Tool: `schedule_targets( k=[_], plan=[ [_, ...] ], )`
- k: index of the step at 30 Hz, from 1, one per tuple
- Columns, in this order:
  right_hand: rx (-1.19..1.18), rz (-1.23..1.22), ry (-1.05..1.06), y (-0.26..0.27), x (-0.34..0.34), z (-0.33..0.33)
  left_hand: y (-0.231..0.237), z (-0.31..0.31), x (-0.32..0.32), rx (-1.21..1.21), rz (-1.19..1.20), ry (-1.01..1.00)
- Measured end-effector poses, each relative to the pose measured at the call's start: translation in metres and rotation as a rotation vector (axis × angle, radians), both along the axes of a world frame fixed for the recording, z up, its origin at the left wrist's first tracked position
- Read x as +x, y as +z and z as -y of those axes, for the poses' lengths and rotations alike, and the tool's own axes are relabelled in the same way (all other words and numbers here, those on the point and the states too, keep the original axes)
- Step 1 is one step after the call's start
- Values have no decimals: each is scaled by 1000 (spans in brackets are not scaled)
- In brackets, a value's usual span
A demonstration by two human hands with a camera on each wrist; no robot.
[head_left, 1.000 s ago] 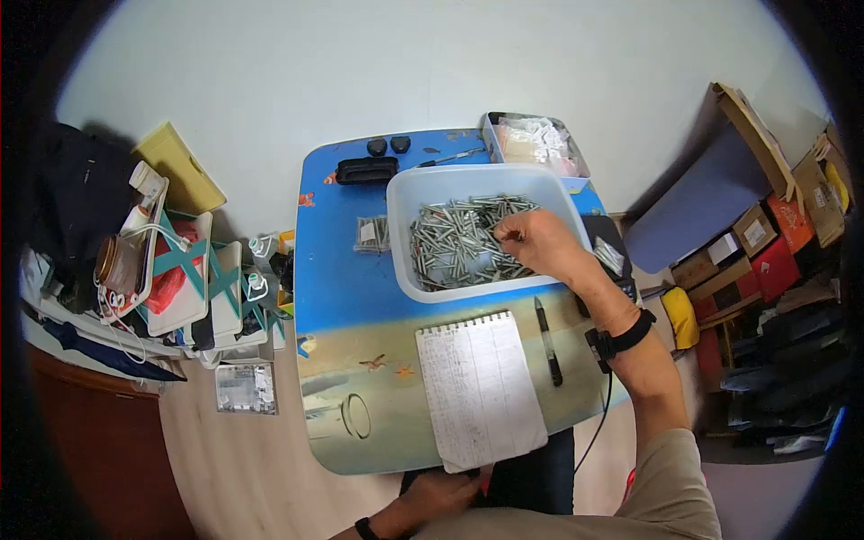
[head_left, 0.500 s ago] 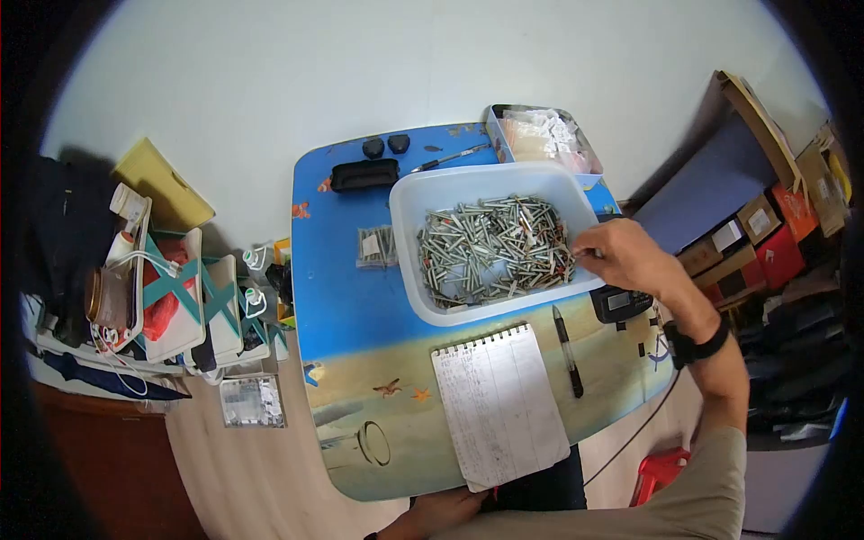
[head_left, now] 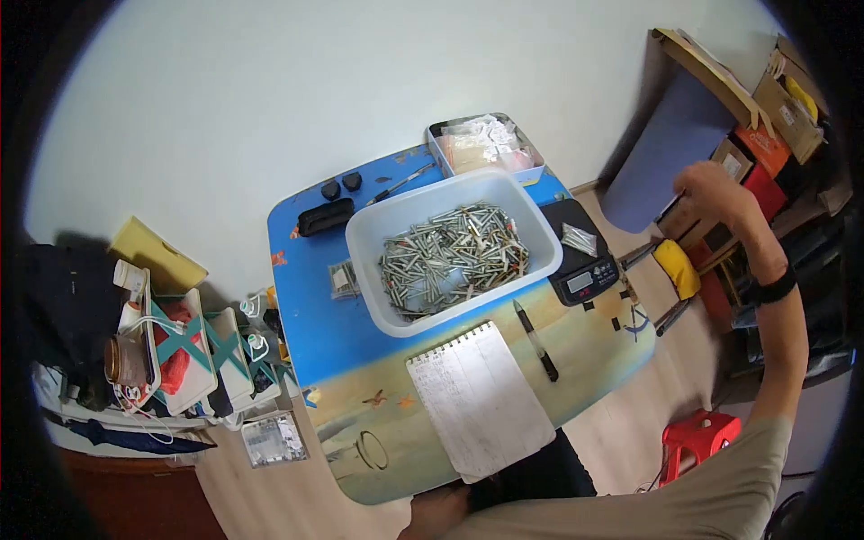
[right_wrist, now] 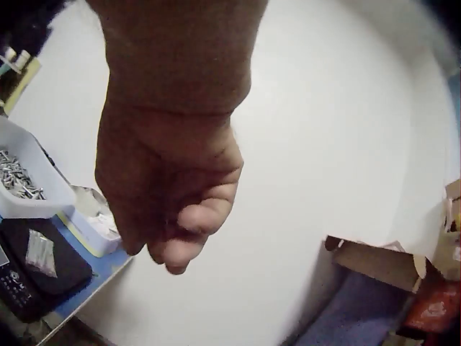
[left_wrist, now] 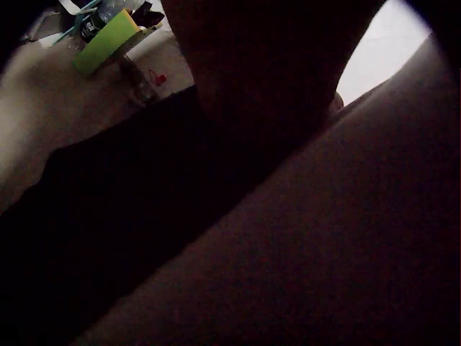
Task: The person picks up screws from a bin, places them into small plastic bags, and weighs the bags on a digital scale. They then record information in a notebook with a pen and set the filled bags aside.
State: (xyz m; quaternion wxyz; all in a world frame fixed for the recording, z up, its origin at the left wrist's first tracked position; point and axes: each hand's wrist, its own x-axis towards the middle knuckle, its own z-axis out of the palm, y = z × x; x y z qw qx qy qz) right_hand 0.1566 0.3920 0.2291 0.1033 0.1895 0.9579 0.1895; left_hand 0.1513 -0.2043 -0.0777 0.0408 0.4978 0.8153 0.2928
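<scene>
My right hand point(head_left: 715, 193) is raised off the table's right side, out past the black digital scale point(head_left: 580, 256). In the right wrist view its fingers point(right_wrist: 205, 214) curl toward the palm, and no held thing shows among them. A small clear bag of screws point(head_left: 579, 238) lies on the scale. To its left stands a translucent plastic bin point(head_left: 544, 247), with many loose metal screws point(head_left: 450, 256) spread over its bottom. My left hand point(head_left: 438, 513) is low by the table's front edge, its fingers hidden; the left wrist view is mostly dark.
A spiral notepad point(head_left: 481, 400) and a pen point(head_left: 536, 342) lie before the bin. Behind it is a box of plastic bags point(head_left: 486, 148). A black tray point(head_left: 326, 218) and another small bag point(head_left: 343, 279) sit left. Cardboard boxes point(head_left: 787, 112) and a red stool point(head_left: 697, 441) stand right.
My right hand has left the screws in the bin and swung right, beyond the table. The scale and its bag have come into plain sight. The head view has turned right.
</scene>
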Motion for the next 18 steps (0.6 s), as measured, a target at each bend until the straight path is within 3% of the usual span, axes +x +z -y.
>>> schedule_targets(
  k=[2,3,5,7,9,11,14,16,18],
  plan=[
    [-52,-40,-54,2,-5,-5,13,-3,2,-340,-4,-85],
    [-104,-82,-101,0,-9,-3,15,-5,4,-333,-6,-93],
    [-178,-107,164,-12,-22,15,17,-11,7,110,96,-10],
    [-211,99,129,-22,-49,39,46,-11,2,105,139,-31],
    [-274,53,293,-42,-70,45,72,-7,-2,96,179,-47],
    [-306,1,295,-56,-89,48,94,-4,-7,263,146,-44],
    [-338,-71,261,-88,-95,42,135,-21,-18,306,178,31],
    [-338,-100,231,-111,-88,33,145,-37,-31,332,239,-3],
    [-470,-134,203,-130,-74,26,147,-53,-31,340,248,86]
  ],
)
